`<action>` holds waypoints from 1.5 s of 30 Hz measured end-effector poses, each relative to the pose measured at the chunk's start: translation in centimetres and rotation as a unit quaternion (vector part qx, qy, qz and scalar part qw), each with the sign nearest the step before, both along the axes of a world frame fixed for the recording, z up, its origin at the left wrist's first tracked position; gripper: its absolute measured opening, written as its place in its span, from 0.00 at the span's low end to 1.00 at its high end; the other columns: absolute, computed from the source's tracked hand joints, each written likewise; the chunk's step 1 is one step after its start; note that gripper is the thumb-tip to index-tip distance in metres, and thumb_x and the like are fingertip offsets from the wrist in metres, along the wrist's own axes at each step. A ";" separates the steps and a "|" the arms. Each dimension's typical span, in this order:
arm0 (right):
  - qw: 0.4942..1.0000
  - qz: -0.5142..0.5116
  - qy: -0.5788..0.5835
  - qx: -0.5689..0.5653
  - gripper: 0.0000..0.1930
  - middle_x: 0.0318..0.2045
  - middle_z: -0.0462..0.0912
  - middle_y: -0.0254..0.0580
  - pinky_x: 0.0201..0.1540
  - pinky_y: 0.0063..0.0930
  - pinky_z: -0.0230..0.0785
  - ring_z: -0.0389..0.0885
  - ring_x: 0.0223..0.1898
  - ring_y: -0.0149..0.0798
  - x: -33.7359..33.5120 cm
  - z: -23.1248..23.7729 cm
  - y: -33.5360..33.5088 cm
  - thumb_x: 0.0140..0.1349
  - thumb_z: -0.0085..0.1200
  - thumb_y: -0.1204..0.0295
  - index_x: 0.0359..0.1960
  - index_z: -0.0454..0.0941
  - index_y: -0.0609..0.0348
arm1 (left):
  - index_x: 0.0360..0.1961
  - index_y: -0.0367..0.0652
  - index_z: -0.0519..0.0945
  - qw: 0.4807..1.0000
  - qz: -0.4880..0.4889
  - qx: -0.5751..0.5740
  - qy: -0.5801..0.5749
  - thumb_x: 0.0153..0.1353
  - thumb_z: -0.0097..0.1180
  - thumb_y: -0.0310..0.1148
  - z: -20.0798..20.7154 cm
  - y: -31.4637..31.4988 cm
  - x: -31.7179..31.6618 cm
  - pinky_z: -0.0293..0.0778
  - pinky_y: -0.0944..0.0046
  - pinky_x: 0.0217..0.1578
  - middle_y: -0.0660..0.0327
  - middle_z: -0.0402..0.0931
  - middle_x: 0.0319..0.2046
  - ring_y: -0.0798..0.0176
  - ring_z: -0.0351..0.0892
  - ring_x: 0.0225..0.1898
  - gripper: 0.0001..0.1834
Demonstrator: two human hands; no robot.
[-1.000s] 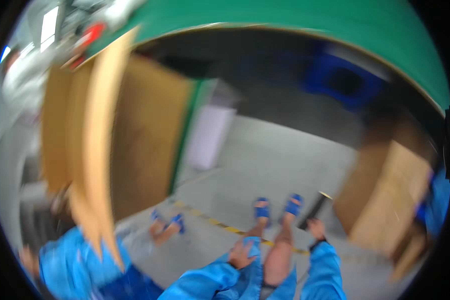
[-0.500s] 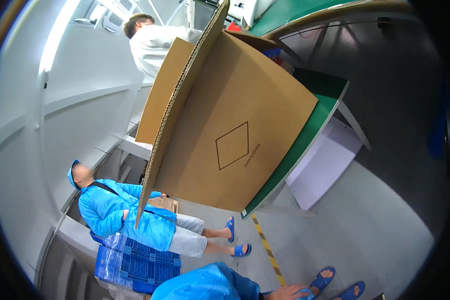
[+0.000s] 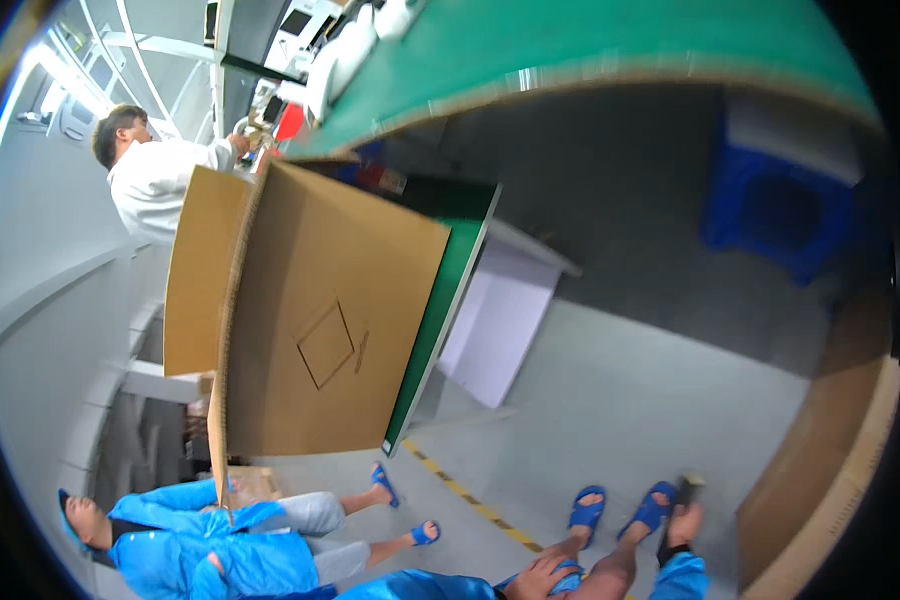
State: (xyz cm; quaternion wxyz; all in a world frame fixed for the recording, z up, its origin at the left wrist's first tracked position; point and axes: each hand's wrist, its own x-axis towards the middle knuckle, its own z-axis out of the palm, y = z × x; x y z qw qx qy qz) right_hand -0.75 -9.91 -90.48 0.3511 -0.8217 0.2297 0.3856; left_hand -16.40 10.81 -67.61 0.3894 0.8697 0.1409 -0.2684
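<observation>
Near the lower edge, my left hand (image 3: 538, 577) lies over my bent leg and the blue cloth there, its fingers stretched out. My right hand (image 3: 684, 524) comes from a blue sleeve with a dark cuff and is closed on a small dark object (image 3: 689, 488), too blurred to name. My feet in blue sandals (image 3: 588, 508) are beside it. A large open cardboard box (image 3: 370, 260) with raised flaps stands on a green-topped table (image 3: 407, 400), apart from both hands.
A person in blue (image 3: 210, 550) is at the lower left; another in white (image 3: 165, 180) works farther back. A long green workbench (image 3: 610, 35) curves across the top. A blue stool (image 3: 780, 215) stands beneath it, and a second cardboard box (image 3: 820, 450) is at right.
My view has swung right, so the box and the people sit farther left. My right hand with the dark object, the stool and the second box have come into view.
</observation>
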 end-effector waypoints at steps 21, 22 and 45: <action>0.944 0.271 -0.184 0.042 0.23 0.42 0.77 0.50 0.41 0.30 0.70 0.76 0.39 0.39 24.6 62.8 -11.1 0.56 0.51 0.77 0.54 0.65 0.69 | 0.52 0.38 0.69 0.977 -0.055 -0.176 0.104 0.62 0.43 0.38 37.0 22.4 12.6 0.69 0.59 0.48 0.49 0.74 0.45 0.52 0.74 0.47 0.20; 0.954 0.238 -0.178 0.037 0.22 0.44 0.76 0.51 0.46 0.30 0.68 0.75 0.43 0.40 27.8 62.5 -10.3 0.57 0.51 0.77 0.54 0.65 0.69 | 0.50 0.37 0.70 0.967 0.121 -0.188 -0.119 0.63 0.44 0.36 41.0 23.5 15.6 0.68 0.60 0.50 0.50 0.73 0.46 0.53 0.73 0.48 0.18; 0.898 -0.073 -0.048 0.432 0.11 0.36 0.73 0.35 0.39 0.22 0.66 0.69 0.37 0.30 71.1 52.3 16.3 0.61 0.52 0.69 0.42 0.73 0.62 | 0.59 0.39 0.60 0.675 0.711 0.182 0.075 0.54 0.49 0.54 32.0 48.7 25.7 0.62 0.47 0.55 0.42 0.66 0.53 0.42 0.65 0.56 0.38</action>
